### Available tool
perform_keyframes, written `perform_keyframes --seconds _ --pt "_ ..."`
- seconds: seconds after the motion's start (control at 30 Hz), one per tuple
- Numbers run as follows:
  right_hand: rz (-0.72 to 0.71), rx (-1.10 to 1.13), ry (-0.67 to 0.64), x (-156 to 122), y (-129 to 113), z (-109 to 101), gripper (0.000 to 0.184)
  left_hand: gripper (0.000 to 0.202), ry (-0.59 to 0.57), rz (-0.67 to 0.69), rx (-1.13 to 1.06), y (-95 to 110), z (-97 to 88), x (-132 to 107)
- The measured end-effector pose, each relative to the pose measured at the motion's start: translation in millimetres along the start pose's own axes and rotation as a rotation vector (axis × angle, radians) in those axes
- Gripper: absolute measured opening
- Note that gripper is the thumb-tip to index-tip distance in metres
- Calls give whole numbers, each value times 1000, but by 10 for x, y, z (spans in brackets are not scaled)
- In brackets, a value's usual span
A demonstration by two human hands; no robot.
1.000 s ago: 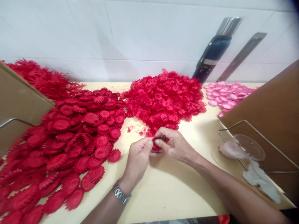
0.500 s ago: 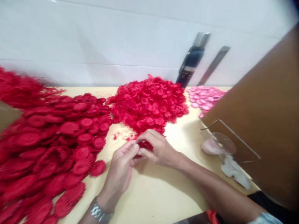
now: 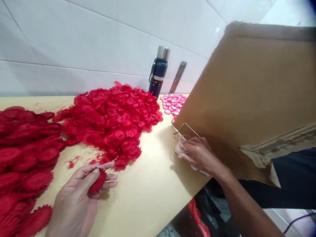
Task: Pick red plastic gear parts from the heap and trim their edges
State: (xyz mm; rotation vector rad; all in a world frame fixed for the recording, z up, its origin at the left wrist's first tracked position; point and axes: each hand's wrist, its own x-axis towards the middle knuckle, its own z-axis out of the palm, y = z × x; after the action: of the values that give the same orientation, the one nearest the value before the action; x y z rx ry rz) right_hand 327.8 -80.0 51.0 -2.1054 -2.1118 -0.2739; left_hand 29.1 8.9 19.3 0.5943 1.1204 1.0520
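Note:
My left hand (image 3: 80, 194) holds a small dark red fringed disc (image 3: 98, 181) at its edge, between thumb and fingers. Around the side of a small clear plastic cup (image 3: 179, 149) with pale pinkish contents, my right hand (image 3: 197, 153) has its thumb and fingers closed; its palm hides part of the cup. A bent metal wire frame (image 3: 189, 125) stands around the cup. Beyond my left hand rises a heap of bright red fringed discs (image 3: 118, 115). Another pile of darker red discs (image 3: 27, 158) spreads along the left side of the table.
A dark blue flask (image 3: 158, 74) stands by the tiled wall, with a metal strip (image 3: 178, 77) leaning beside it. Small pink discs (image 3: 172, 102) lie below them. A large cardboard box (image 3: 251, 85) borders the table (image 3: 153, 184) on the right. Red plastic (image 3: 198, 217) shows under the table edge.
My right hand has left the disc and moved right to the cup. My left hand keeps the red disc. The view has turned to the right.

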Motion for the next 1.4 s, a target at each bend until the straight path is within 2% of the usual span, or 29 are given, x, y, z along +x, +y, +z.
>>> perform_keyframes --seconds 0.07,0.13,0.27,0.33,0.37,0.4,0.47,0.53,0.6,0.67,0.73,0.93,1.13,1.27,1.4 --pt "-14 6 -42 8 15 105 11 15 -13 -24 6 -1 17 -1" --pt "-22 35 -16 13 24 144 12 17 -36 -22 -2 3 20 -10" --pt "-42 131 201 -52 47 41 11 15 -98 -15 -85 -1 11 -53" --pt "-20 64 340 -48 -8 -30 11 17 -155 -53 -142 -14 7 -61" --pt "-2 52 367 -23 -81 -55 11 19 -188 -75 -173 -21 6 -62" --pt "-36 90 393 18 -194 -69 11 20 -219 -90 -201 -28 6 -63" --pt "-222 262 400 137 -527 -57 13 21 -268 -108 -242 -39 10 -70" --pt "-438 365 264 284 -935 24 25 21 -293 -112 -280 -50 17 -83" --pt "-584 405 184 419 -1303 160 28 21 -296 -133 -308 -60 25 -93" --pt "-643 390 152 497 -1555 307 27 22 -294 -159 -320 -67 29 -95" --pt "-635 383 139 508 -1682 424 28 23 -295 -174 -317 -71 28 -92" --pt "-624 456 141 433 -1687 526 32 24 -210 -104 -314 -74 29 -88" --pt "-527 330 238 399 -1710 563 37 18 -165 -54 -342 -104 52 -79" --pt "-558 343 219 321 -1748 584 36 17 -111 -2 -398 -102 43 -50" --pt "-610 491 183 371 -1700 504 31 19 -99 48 -406 -74 28 -33"
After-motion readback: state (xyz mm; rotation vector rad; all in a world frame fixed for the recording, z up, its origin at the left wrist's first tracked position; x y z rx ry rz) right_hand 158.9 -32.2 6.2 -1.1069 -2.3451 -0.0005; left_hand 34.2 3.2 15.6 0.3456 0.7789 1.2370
